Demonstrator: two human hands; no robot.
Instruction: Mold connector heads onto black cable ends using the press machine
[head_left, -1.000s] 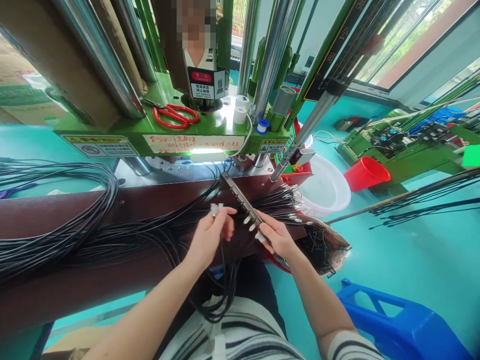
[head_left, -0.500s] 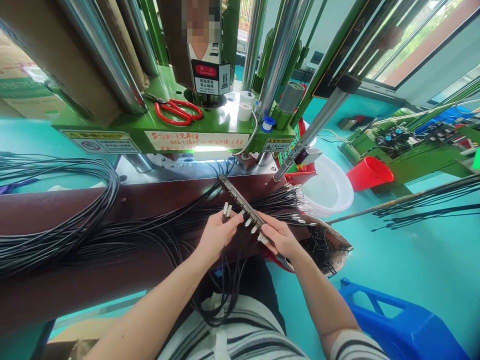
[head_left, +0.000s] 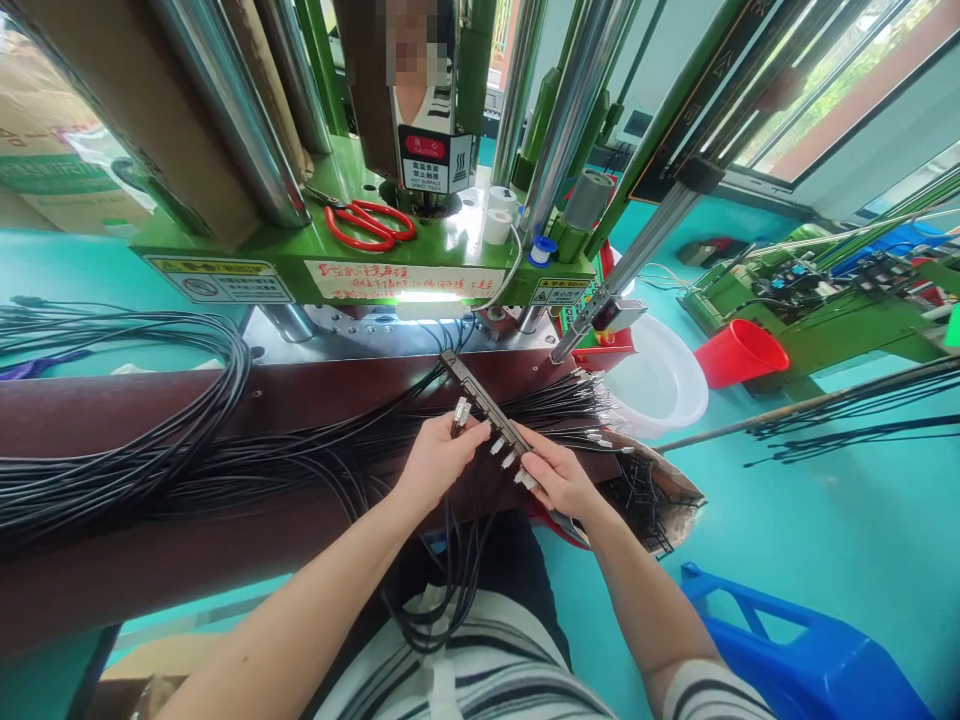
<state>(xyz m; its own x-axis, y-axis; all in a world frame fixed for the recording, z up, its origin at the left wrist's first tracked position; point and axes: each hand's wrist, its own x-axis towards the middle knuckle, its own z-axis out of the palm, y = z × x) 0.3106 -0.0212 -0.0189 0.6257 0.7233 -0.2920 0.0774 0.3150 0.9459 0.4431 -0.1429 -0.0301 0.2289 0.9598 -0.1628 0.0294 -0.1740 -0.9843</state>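
Beside a green press (head_left: 442,232), you hold a slotted metal bar (head_left: 480,396) aslant over a brown bench (head_left: 330,388), your right hand (head_left: 559,470) wrapped round its near end. The fingers of your left hand (head_left: 442,452) are closed on silver plugs (head_left: 462,410) standing clear of the bar, thumb reaching to its edge; whether that thumb presses on a seated piece cannot be told. White-metal connectors (head_left: 509,460) jut from the bar's near half. The likeliest trouble comes from below: hanging cables (head_left: 424,632) loop over your lap, and their weight, or a shifting knee, could tug a connector crooked or out. A slack pinch could drop the plugs among the cable bundle (head_left: 187,480). The bar's far end sits near the black cords (head_left: 429,378) by the press and could snag them if swung. Above, a hot-surface sign (head_left: 437,165) marks the burn risk should your fingers stray that high
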